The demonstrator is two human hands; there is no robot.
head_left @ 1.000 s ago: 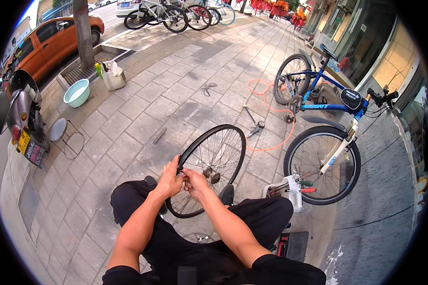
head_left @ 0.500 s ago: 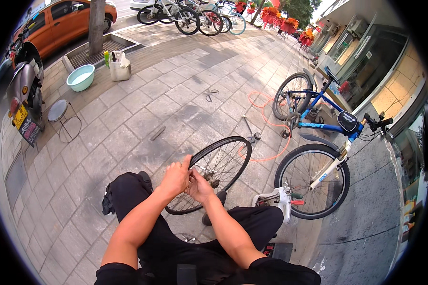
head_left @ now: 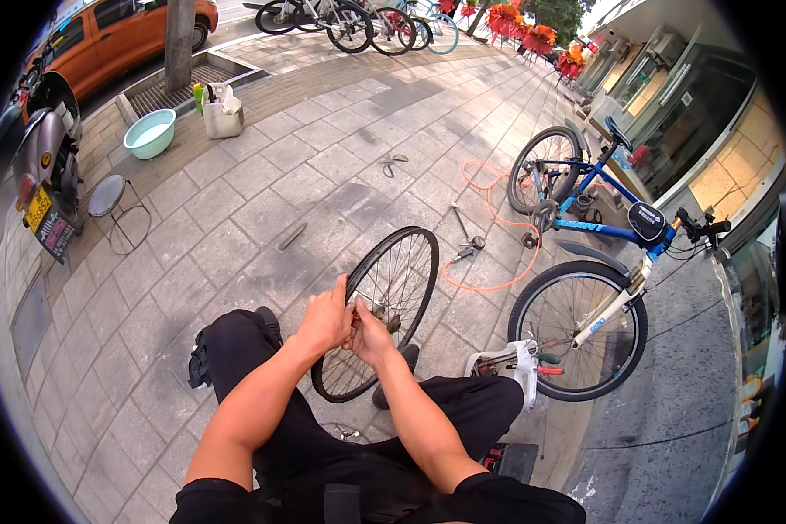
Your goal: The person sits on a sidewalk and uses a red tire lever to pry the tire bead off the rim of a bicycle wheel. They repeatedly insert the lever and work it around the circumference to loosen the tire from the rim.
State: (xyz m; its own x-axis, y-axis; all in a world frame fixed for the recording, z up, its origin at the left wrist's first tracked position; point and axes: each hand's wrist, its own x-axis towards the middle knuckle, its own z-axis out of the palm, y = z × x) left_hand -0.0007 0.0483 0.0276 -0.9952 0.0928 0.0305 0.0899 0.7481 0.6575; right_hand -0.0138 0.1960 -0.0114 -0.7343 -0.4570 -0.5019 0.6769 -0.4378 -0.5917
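Note:
A bicycle wheel (head_left: 394, 323) with a black outer ring and thin spokes stands tilted on the paving between my legs. My left hand (head_left: 323, 318) is closed on the wheel's near left side, its index finger stretched along the ring. Close against it, my right hand (head_left: 372, 337) has thumb and fingers pinched together at the same edge. Whatever lies between those right fingertips is too small and too covered to make out. The wheel's lower edge comes down near my shoe (head_left: 408, 356).
A blue bicycle (head_left: 607, 229) stands at right, beside a white container of tools (head_left: 527, 367). An orange hose (head_left: 495, 286) and an air-gun-like tool (head_left: 469, 249) lie beyond the wheel. A stool (head_left: 107, 196), light-blue basin (head_left: 151, 134) and scooter (head_left: 51, 157) are at left.
The wheel has turned more upright, its far edge swinging left. Both hands stay together at its near left side, the right one shifting slightly.

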